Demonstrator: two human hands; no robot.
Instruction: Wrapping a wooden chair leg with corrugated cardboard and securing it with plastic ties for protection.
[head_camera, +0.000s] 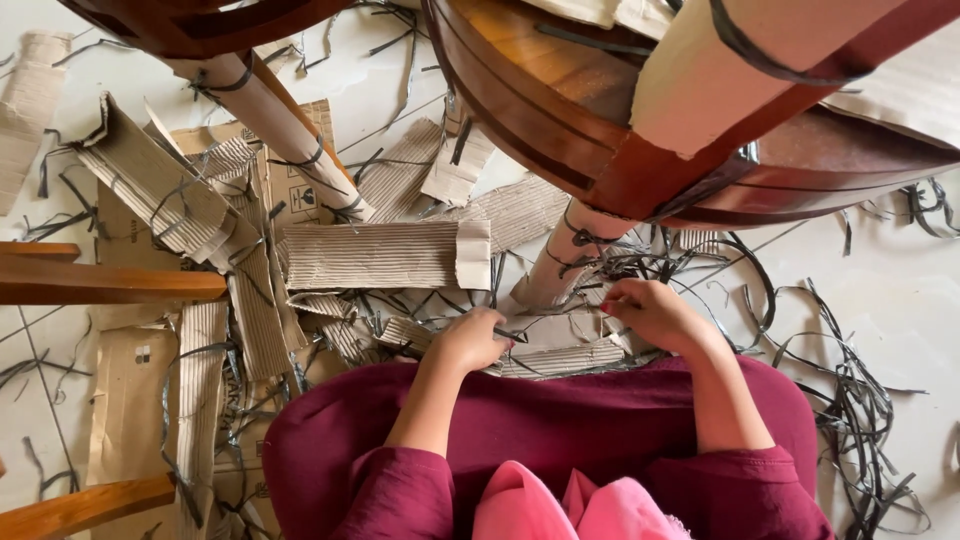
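Head view shows our left hand (468, 340) clamped on a dark strap (512, 335) and our right hand (650, 312) closed together at the wrapped chair leg (560, 265), lower centre, where a sudden slip could scratch the wood.

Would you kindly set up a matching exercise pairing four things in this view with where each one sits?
Things:
1. left hand
2. right hand
3. wrapped chair leg
4. black strapping pile

Places:
A. standing on the floor between and just beyond the two hands
B. on the tiles at the right edge of the view
C. on corrugated cardboard, pinching a thin dark strip
D. closed beside the foot of the wrapped leg, amid black straps

Pairs: 1-C, 2-D, 3-A, 4-B
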